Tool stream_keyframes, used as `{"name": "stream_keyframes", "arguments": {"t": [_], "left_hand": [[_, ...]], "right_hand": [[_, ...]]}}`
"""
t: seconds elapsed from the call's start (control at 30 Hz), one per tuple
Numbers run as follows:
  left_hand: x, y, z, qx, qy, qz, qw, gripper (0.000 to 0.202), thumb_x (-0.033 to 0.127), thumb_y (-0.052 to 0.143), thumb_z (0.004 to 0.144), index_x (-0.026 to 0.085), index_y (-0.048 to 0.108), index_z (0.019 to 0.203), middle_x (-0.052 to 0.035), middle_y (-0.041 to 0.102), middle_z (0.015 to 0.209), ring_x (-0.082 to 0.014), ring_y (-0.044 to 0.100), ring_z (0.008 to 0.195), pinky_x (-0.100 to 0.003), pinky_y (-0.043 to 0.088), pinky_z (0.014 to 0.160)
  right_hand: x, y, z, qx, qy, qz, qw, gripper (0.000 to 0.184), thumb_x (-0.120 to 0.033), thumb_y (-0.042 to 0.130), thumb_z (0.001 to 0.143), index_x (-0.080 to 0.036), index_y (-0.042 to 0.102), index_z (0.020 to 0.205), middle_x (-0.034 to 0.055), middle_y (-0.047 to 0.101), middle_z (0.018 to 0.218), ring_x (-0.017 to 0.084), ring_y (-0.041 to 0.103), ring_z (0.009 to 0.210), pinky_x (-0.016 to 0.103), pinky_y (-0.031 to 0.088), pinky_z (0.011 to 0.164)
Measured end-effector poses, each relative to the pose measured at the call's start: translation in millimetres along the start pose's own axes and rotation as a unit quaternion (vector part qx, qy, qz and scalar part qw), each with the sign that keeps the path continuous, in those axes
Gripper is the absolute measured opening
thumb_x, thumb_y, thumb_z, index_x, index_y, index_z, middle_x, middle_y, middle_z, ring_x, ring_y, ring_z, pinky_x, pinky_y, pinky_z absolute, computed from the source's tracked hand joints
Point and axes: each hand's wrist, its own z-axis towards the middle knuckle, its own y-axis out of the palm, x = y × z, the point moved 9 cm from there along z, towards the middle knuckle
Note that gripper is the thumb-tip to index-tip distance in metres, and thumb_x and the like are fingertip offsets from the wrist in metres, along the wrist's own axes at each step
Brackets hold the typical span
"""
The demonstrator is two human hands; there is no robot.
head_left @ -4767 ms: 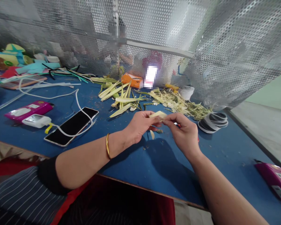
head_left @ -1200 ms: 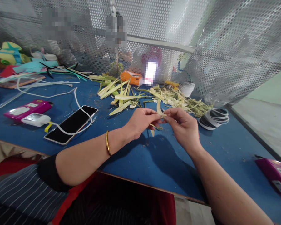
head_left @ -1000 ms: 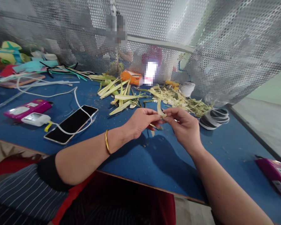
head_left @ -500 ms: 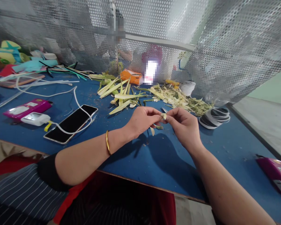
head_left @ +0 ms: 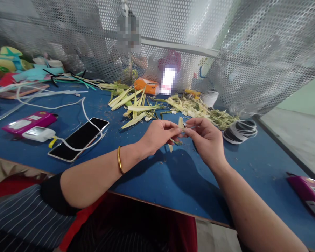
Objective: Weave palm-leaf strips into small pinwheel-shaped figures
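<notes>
My left hand (head_left: 161, 135) is closed in a pinch on a short, pale yellow-green husk strip (head_left: 181, 122), which stands up between the fingertips. Against it, my right hand (head_left: 206, 138) is closed too, thumb and fingers meeting at the strip's lower end. Below my left fingers hang the tails of green and pale plant pieces (head_left: 175, 142). Beyond the hands lie long pale husk leaves (head_left: 135, 108) in a loose pile. To their right spreads a heap of shredded husk scraps (head_left: 196, 108). Fingers partly hide what is held.
On the left of the blue table (head_left: 152, 185) lie a black-screened phone (head_left: 80, 139), a white cable and a purple power strip (head_left: 31, 122). A cord coil (head_left: 238, 132) sits at right, before another purple strip (head_left: 308, 194). Perforated metal mesh (head_left: 168, 21) closes the back.
The pale strip between my fingertips now stands upright and shows more of its length; before, it was folded small. Both hands stay in nearly the same place.
</notes>
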Motion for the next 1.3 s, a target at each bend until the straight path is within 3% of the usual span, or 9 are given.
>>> {"name": "stream_keyframes", "arguments": {"t": [0.1, 0.2, 0.47, 0.63, 1.1, 1.3], "left_hand": [[-4, -1.2, 0, 0.006, -0.034, -0.029, 0.999, 0.015, 0.019, 0.065, 0.082, 0.014, 0.064, 0.068, -0.0021, 0.066, 0.066, -0.0078, 0.058, 0.055, -0.02, 0.044, 0.05], [-6, -1.1, -1, 0.004, -0.05, -0.039, 0.998, 0.016, 0.019, 0.064, 0.081, 0.015, 0.063, 0.066, -0.0018, 0.065, 0.065, -0.0078, 0.057, 0.054, -0.021, 0.044, 0.05], [-7, -1.1, -1, 0.008, -0.057, -0.05, 0.997, 0.012, 0.019, 0.065, 0.078, 0.016, 0.065, 0.067, -0.0024, 0.066, 0.067, -0.0095, 0.059, 0.058, -0.023, 0.045, 0.053], [-1, -4.1, -1, 0.03, -0.021, -0.007, 0.999, 0.009, 0.017, 0.065, 0.077, 0.015, 0.066, 0.068, -0.0025, 0.066, 0.064, -0.0091, 0.058, 0.055, -0.023, 0.046, 0.053], [10, -0.2, -4, 0.012, 0.063, 0.056, 0.996, 0.01, 0.017, 0.063, 0.076, 0.014, 0.072, 0.075, -0.004, 0.071, 0.07, -0.0108, 0.063, 0.06, -0.021, 0.051, 0.055], [4, -0.9, -1, 0.012, 0.034, 0.045, 0.998, 0.011, 0.018, 0.064, 0.078, 0.014, 0.07, 0.069, -0.0038, 0.069, 0.066, -0.0091, 0.06, 0.055, -0.022, 0.049, 0.054]], "right_hand": [[-10, -1, -1, -0.003, -0.042, -0.043, 0.998, 0.015, -0.023, 0.07, 0.079, -0.022, 0.065, 0.093, 0.0006, 0.064, 0.091, 0.013, 0.06, 0.069, 0.03, 0.048, 0.067], [-22, 1, -3, -0.004, -0.091, -0.094, 0.991, 0.003, -0.019, 0.067, 0.081, -0.022, 0.067, 0.083, 0.0006, 0.062, 0.084, 0.014, 0.057, 0.071, 0.031, 0.048, 0.071], [-30, 6, -4, -0.018, -0.111, -0.119, 0.986, 0.01, -0.017, 0.063, 0.083, -0.022, 0.064, 0.075, 0.0006, 0.062, 0.076, 0.017, 0.058, 0.074, 0.031, 0.047, 0.07], [-29, 8, -4, -0.031, -0.11, -0.145, 0.983, 0.013, -0.016, 0.058, 0.085, -0.022, 0.062, 0.075, 0.0009, 0.062, 0.076, 0.017, 0.058, 0.074, 0.032, 0.046, 0.07], [-12, 1, -1, -0.004, -0.039, -0.119, 0.992, 0.013, -0.025, 0.062, 0.083, -0.021, 0.058, 0.071, 0.0011, 0.062, 0.073, 0.017, 0.058, 0.07, 0.033, 0.046, 0.069], [-8, 1, -1, -0.007, -0.037, -0.101, 0.994, 0.006, -0.025, 0.063, 0.083, -0.021, 0.062, 0.077, 0.0009, 0.063, 0.076, 0.017, 0.058, 0.072, 0.032, 0.047, 0.07]]}}
